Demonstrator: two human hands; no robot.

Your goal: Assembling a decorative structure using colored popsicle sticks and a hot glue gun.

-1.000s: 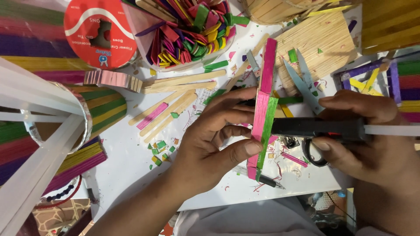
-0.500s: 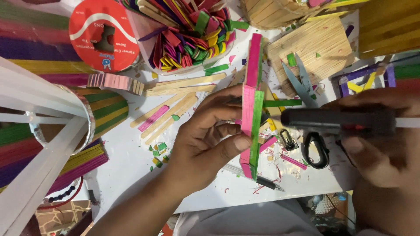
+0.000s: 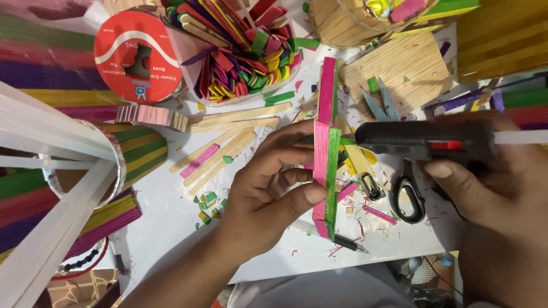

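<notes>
Left hand: left hand [image 3: 268, 188] at centre of the frame, fingers and thumb closed on the stick assembly [image 3: 325, 148], thumb pressed on its lower front edge.
Stick assembly: pink and green craft sticks joined edge-on, standing roughly vertical from upper centre down to lower centre, held above the white table [image 3: 171, 228].
Right hand: right hand [image 3: 502, 188] at right of the frame, wrapped shut around the black glue gun [image 3: 422, 140]; a finger lies just under the red trigger.
Glue gun: lies horizontal, nozzle pointing left and touching or just beside the assembly's right edge; exact contact cannot be told.
Scissors: black-handled scissors [image 3: 405, 194] lie on the table below the gun, blades pointing up.
Stick pile: coloured sticks [image 3: 240, 51] heaped in a container at upper centre.
Tape roll: red round roll [image 3: 137, 57] at upper left, just beside the heap.
Loose sticks: plain wooden sticks [image 3: 228, 137] lie on the table left of the left hand.
Panel: wooden stick panel [image 3: 399, 74] at upper right.
</notes>
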